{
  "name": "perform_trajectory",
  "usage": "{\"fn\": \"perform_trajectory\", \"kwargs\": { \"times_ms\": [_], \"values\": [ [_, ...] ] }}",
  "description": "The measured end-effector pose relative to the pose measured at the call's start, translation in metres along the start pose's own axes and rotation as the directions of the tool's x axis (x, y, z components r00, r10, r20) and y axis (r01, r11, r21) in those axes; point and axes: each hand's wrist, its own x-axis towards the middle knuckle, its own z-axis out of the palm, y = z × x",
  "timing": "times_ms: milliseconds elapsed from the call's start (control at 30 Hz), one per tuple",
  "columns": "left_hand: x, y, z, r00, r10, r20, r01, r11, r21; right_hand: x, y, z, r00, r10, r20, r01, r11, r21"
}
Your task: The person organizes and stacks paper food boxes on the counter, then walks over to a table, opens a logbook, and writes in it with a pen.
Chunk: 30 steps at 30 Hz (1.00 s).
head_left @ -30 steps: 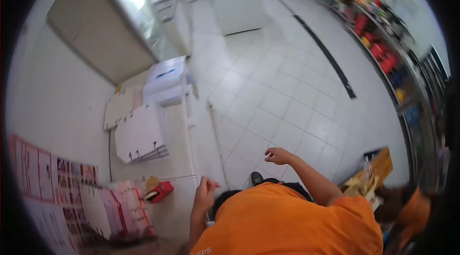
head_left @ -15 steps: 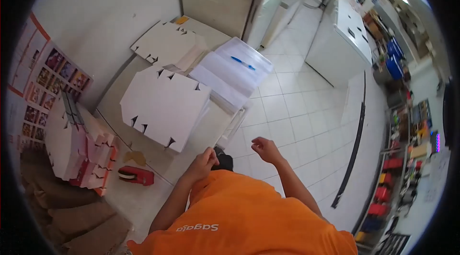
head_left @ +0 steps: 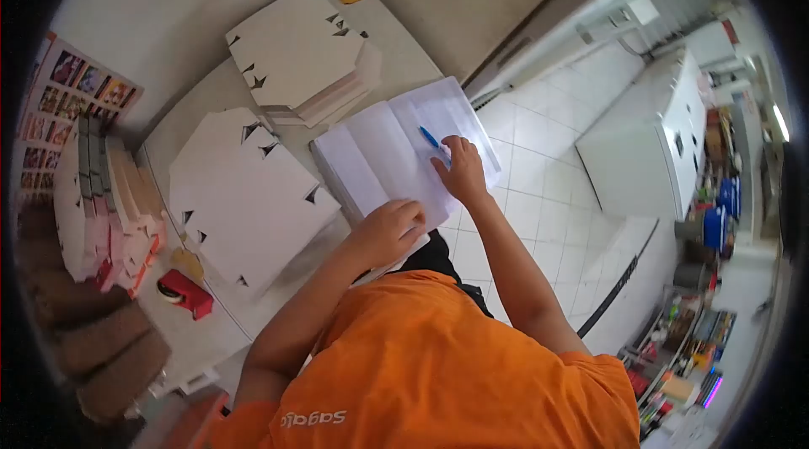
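An open book with white pages [head_left: 388, 145] lies on the table, a blue pen [head_left: 429, 137] resting on it. My right hand [head_left: 459, 166] is over the book's right page, its thumb and fingers apart around the lower end of the pen; whether they touch it is hard to tell. Near the lower edge of the book is my left hand [head_left: 394, 228], fingers curled loosely; what lies under them is hidden. A stack of flat white cardboard pieces [head_left: 244, 196] sits left of the book, and another stack [head_left: 295, 48] lies behind it.
A red tape dispenser [head_left: 187, 294] is on the table [head_left: 219, 348] at the left. Folded boxes [head_left: 109, 213] stand beside a wall poster [head_left: 72, 95]. Brown bundles [head_left: 109, 356] lie at lower left. A white chest [head_left: 632, 154] and shelves [head_left: 674, 348] are at the right.
The view has turned toward the table and come closer. Both hands have moved from beside the table to the book, the right one reaching the pen.
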Motion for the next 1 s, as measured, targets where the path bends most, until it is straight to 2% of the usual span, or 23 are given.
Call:
{"fn": "perform_trajectory", "kwargs": {
  "times_ms": [33,100,200,233,300,333,433,533,633,700,800,833,900,933,1000],
  "values": [
    [0.026,-0.004,0.01,0.998,-0.013,-0.065,0.018,0.997,0.076,0.014,0.011,0.005,0.997,0.0,0.071,-0.002,1.0,0.03],
    [0.07,-0.013,0.032,0.986,-0.029,-0.164,0.067,0.97,0.235,0.032,0.034,0.002,0.97,0.044,0.238,-0.098,0.971,0.218],
    [0.111,-0.022,0.055,0.944,-0.25,-0.217,0.322,0.846,0.424,0.056,0.051,-0.031,0.898,0.079,0.433,-0.267,0.88,0.393],
    [0.118,-0.022,0.058,0.925,-0.304,-0.227,0.376,0.811,0.447,0.058,0.068,-0.029,0.868,0.067,0.492,-0.376,0.737,0.562],
    [0.129,-0.02,0.061,0.882,-0.398,-0.252,0.471,0.736,0.487,0.064,0.095,-0.027,0.804,0.014,0.594,-0.562,0.34,0.754],
    [0.134,-0.017,0.061,0.861,-0.441,-0.254,0.507,0.713,0.484,0.063,0.101,-0.026,0.822,0.033,0.569,-0.551,0.3,0.779],
    [0.15,-0.008,0.065,0.801,-0.53,-0.278,0.594,0.651,0.473,0.067,0.115,-0.027,0.855,0.024,0.518,-0.474,0.439,0.763],
    [0.156,-0.002,0.085,0.775,-0.546,-0.319,0.628,0.604,0.491,0.074,0.123,-0.024,0.835,0.041,0.549,-0.495,0.494,0.715],
    [0.158,-0.009,0.107,0.776,-0.519,-0.357,0.627,0.578,0.522,0.073,0.136,-0.014,0.825,-0.046,0.563,-0.51,0.367,0.778],
    [0.159,-0.01,0.116,0.776,-0.494,-0.392,0.63,0.579,0.517,0.075,0.135,-0.014,0.847,-0.06,0.528,-0.475,0.363,0.802],
    [0.161,-0.001,0.126,0.815,-0.484,-0.32,0.571,0.576,0.585,0.078,0.136,-0.015,0.855,-0.09,0.511,-0.442,0.39,0.808],
    [0.161,-0.006,0.131,0.817,-0.456,-0.352,0.572,0.57,0.59,0.08,0.137,-0.014,0.855,-0.105,0.509,-0.431,0.403,0.807],
    [0.159,-0.018,0.136,0.819,-0.396,-0.416,0.574,0.553,0.604,0.083,0.138,-0.008,0.915,-0.153,0.374,-0.238,0.545,0.804],
    [0.16,-0.019,0.136,0.803,-0.416,-0.427,0.596,0.546,0.589,0.085,0.137,-0.004,0.936,-0.183,0.301,-0.135,0.604,0.786],
    [0.161,-0.016,0.133,0.774,-0.454,-0.441,0.633,0.534,0.561,0.091,0.13,-0.003,0.937,-0.27,0.22,0.008,0.647,0.762]
  ]
}}
